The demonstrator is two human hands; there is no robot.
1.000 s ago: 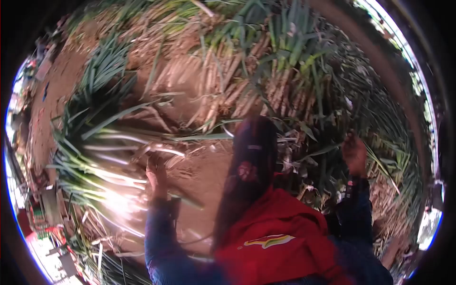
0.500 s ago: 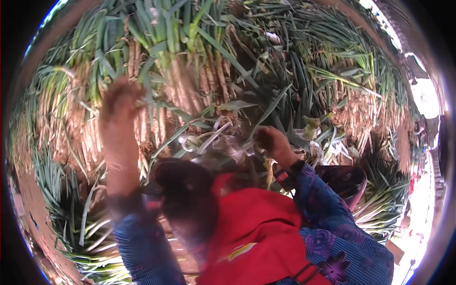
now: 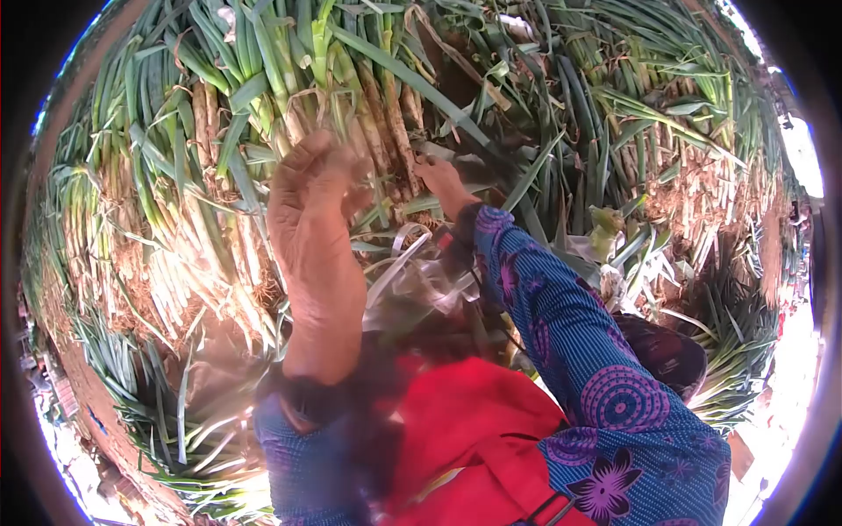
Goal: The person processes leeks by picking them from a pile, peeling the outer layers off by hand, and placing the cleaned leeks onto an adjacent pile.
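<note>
Long green onions [image 3: 377, 114] stand in a thick bundle in front of me, pale stems below and green leaves above. Over the stems on the left is my left hand [image 3: 307, 184], its fingers bent towards the bundle but smeared by motion, so what they grip does not show. Beside the bundle's right-hand stems is my right hand [image 3: 445, 182]. Its fingers are curled in with the tips close to a stem; what lies between them, if anything, is too small to make out. Crumpled clear plastic [image 3: 425, 280] lies below the two hands.
More green onions with rooty white ends [image 3: 167, 254] are piled at the left. Another heap [image 3: 693, 193] rises at the right, with loose dark leaves [image 3: 561, 131] between. My knee [image 3: 662, 351] is at the lower right, near a further bunch [image 3: 732, 368].
My left hand has moved to the right and in towards the bundle. My right hand has reached forward and left, from above the plastic to the stems.
</note>
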